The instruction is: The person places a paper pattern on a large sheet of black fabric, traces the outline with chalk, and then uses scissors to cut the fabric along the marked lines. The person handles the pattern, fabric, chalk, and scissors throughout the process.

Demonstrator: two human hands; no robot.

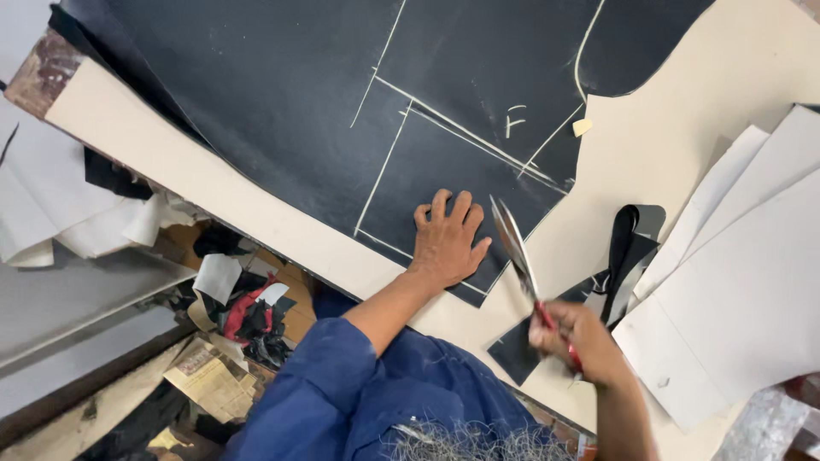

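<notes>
Low in the frame, right of centre, red-handled scissors [523, 256] are gripped in the right hand [576, 341], blades slightly parted and pointed up toward the edge of the black fabric [342, 102]. Just above and to the left, the left hand [446, 243] is spread flat, fingers wide, on the fabric, apparently to keep it from shifting. Chalk lines [410, 145] are marked across the cloth, which covers the upper centre of the tabletop [649, 145]. Pale paper pattern pieces [743, 282] are stacked at the right.
</notes>
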